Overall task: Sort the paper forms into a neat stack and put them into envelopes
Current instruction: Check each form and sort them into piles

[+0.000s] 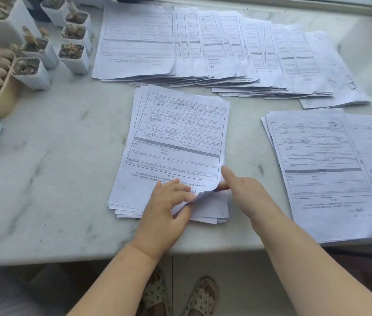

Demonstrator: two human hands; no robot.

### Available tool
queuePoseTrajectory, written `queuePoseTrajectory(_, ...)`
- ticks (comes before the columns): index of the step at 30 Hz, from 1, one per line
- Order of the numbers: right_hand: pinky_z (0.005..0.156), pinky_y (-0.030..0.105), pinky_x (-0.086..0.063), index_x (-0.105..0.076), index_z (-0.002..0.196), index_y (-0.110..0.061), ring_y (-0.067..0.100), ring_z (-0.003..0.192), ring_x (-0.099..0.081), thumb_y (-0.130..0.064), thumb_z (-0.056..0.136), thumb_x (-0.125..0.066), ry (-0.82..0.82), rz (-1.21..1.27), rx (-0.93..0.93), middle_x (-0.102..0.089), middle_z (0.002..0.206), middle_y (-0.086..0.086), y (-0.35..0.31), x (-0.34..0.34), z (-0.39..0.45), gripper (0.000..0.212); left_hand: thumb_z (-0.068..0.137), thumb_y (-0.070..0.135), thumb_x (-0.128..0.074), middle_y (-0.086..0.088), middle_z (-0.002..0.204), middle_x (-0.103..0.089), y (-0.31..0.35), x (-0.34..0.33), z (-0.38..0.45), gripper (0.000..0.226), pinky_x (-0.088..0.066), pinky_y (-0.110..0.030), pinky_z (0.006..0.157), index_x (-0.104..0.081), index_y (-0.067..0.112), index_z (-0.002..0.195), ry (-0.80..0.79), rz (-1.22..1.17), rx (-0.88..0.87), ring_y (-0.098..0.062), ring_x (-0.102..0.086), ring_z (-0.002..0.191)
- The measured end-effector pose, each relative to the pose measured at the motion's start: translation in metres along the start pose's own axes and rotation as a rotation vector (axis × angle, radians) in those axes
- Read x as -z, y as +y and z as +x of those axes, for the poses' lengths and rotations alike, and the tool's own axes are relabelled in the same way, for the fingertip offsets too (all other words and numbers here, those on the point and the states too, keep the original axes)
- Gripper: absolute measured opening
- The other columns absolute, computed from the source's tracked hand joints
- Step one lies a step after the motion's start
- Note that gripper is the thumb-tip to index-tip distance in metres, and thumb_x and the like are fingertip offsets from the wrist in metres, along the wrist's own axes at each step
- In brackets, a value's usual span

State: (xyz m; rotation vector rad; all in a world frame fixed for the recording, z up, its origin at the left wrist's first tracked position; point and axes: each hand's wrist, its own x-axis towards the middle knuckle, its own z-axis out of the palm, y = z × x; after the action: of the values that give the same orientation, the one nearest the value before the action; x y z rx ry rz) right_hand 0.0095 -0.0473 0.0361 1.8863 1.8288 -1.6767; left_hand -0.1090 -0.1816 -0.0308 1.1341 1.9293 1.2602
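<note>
A loose stack of printed paper forms (171, 142) lies in the middle of the marble table. Its top sheet curls up at the near right corner. My left hand (169, 206) rests on the stack's near edge, thumb and fingers pinching that lifted corner. My right hand (244, 190) touches the same corner from the right, index finger stretched along the sheet's edge. Many more forms (214, 46) lie fanned out along the far side. Another pile of forms (331, 169) sits at the right. No envelope is in view.
Several small white pots with succulents (71, 53) crowd the far left corner, beside a beige planter (0, 96). The table's front edge (89, 254) runs below my wrists. A window sill (317, 3) bounds the back. My feet in slippers show below.
</note>
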Motion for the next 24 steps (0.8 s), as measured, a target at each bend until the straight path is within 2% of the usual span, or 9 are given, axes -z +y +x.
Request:
queuePoseTrajectory(3,0.057,0.030,-0.038,-0.058,0.055,-0.015,0.021,0.055,-0.048,-0.046,0.085,-0.062,0.034,-0.347,0.028,-0.051,0.047,-0.006,-0.018,0.000,0.019,0.043,0.071,0.047,-0.058,0.026,0.109,-0.061,-0.001,0.003,-0.001,0.029,-0.013,-0.021,0.116,-0.063,0.044,0.100,-0.053,0.046,0.004,0.008,-0.042,0.125)
queuePoseTrajectory(5,0.049,0.026,-0.028,-0.042,0.053,-0.017,0.017,0.050,-0.038,-0.024,0.083,-0.061,0.051,-0.515,0.041,-0.039,0.046,-0.005,-0.024,-0.004,0.024,0.036,0.070,0.056,-0.062,0.026,0.114,-0.061,0.002,0.007,-0.005,0.028,-0.016,-0.026,0.117,-0.069,0.042,0.093,-0.091,0.064,0.019,0.009,-0.040,0.127)
queuePoseTrajectory(7,0.047,0.026,-0.026,-0.037,0.058,-0.017,0.017,0.053,-0.036,-0.019,0.087,-0.056,0.125,-0.504,0.183,-0.038,0.054,-0.004,-0.027,-0.002,0.018,0.035,0.072,0.058,-0.059,0.026,0.118,-0.060,0.013,0.016,-0.004,0.025,-0.019,-0.030,0.117,-0.070,0.044,0.089,-0.079,0.072,0.040,0.011,-0.038,0.129)
queuePoseTrajectory(9,0.047,0.022,-0.023,-0.034,0.064,-0.015,0.016,0.056,-0.031,-0.018,0.093,-0.053,0.216,-0.253,0.363,-0.035,0.058,-0.003,-0.029,0.010,0.005,0.035,0.077,0.056,-0.055,0.028,0.121,-0.059,0.029,0.026,0.004,0.027,-0.023,-0.031,0.115,-0.068,0.043,0.097,0.008,0.127,0.013,0.009,-0.038,0.130)
queuePoseTrajectory(11,0.048,0.023,-0.025,-0.037,0.067,-0.009,0.014,0.056,-0.028,-0.016,0.095,-0.053,0.272,-0.026,0.416,-0.033,0.059,-0.001,-0.028,0.034,0.001,0.032,0.081,0.052,-0.052,0.031,0.125,-0.054,0.046,0.034,0.016,0.029,-0.027,-0.028,0.113,-0.064,0.040,0.104,0.103,0.213,-0.055,0.007,-0.038,0.130)
queuePoseTrajectory(14,0.057,0.029,-0.031,-0.052,0.080,0.005,0.018,0.063,-0.038,-0.018,0.090,-0.054,0.343,0.224,0.293,-0.045,0.066,0.005,-0.019,0.083,0.006,0.025,0.083,0.047,-0.049,0.035,0.124,-0.050,0.072,0.039,0.035,0.029,-0.024,-0.009,0.107,-0.059,0.039,0.109,0.205,0.275,-0.141,0.013,-0.036,0.127)
queuePoseTrajectory(16,0.063,0.031,-0.037,-0.056,0.080,0.002,0.019,0.066,-0.046,-0.020,0.088,-0.056,0.370,0.482,0.212,-0.053,0.070,0.006,-0.015,0.121,0.011,0.024,0.084,0.046,-0.047,0.030,0.125,-0.049,0.084,0.036,0.048,0.033,-0.024,-0.005,0.104,-0.060,0.033,0.111,0.235,0.279,-0.163,0.015,-0.035,0.125)
queuePoseTrajectory(21,0.054,0.024,-0.051,-0.061,0.096,-0.004,0.016,0.074,-0.058,-0.006,0.096,-0.053,0.431,1.051,0.034,-0.061,0.093,0.007,-0.017,0.211,0.038,0.008,0.083,0.046,-0.046,0.024,0.127,-0.049,0.094,0.012,0.084,0.031,-0.022,-0.003,0.103,-0.057,0.039,0.112,0.211,0.249,-0.163,0.008,-0.039,0.126)
queuePoseTrajectory(24,0.046,0.019,-0.051,-0.060,0.088,-0.004,0.013,0.054,-0.064,-0.005,0.095,-0.054,0.453,1.186,-0.015,-0.060,0.088,0.010,-0.028,0.242,0.072,0.008,0.084,0.044,-0.048,0.026,0.128,-0.050,0.089,-0.008,0.115,0.032,-0.023,-0.004,0.104,-0.058,0.037,0.113,0.160,0.235,-0.162,0.004,-0.040,0.127)
